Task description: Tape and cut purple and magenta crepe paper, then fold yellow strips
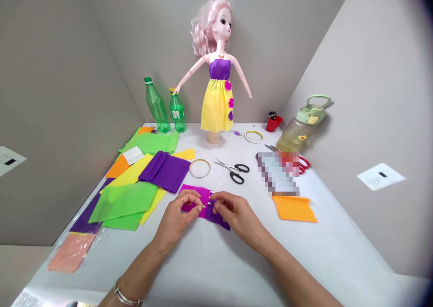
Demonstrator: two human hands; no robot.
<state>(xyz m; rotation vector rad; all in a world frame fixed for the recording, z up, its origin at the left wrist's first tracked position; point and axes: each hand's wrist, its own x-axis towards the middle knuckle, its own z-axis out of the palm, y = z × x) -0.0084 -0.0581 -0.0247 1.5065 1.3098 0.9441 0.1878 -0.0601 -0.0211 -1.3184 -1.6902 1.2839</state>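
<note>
We had both hands over a pink-purple cloth [204,192] and a dark purple cloth [212,215] that lay side by side on the white table [304,262], near its middle. The pink-purple cloth was on the left, and the dark purple one was on the right, partly under our fingers. Together they made one long shape. Its long way ran from side to side, with the right end tipped down toward us, and one dark corner pointed low and right. Small white strips [209,203] lay where the two colors met, and they ran sideways too.

Our left hand [178,213] was over the pink-purple part. Its thumb and first finger bent round like a ring, with the tips close together by a white strip — we could not tell if they pinched it. Our right hand [241,211] was over the dark part. Its fingers were curled, and the first finger pointed left, but we could not tell if they gripped the cloth.

Just past our hands, black-handled scissors [237,167] lay with their points up and left. A thin gold ring [200,177] lay flat beside a folded purple cloth [165,171]. Farther back, a doll [218,106] in a yellow skirt stood upright.
</note>
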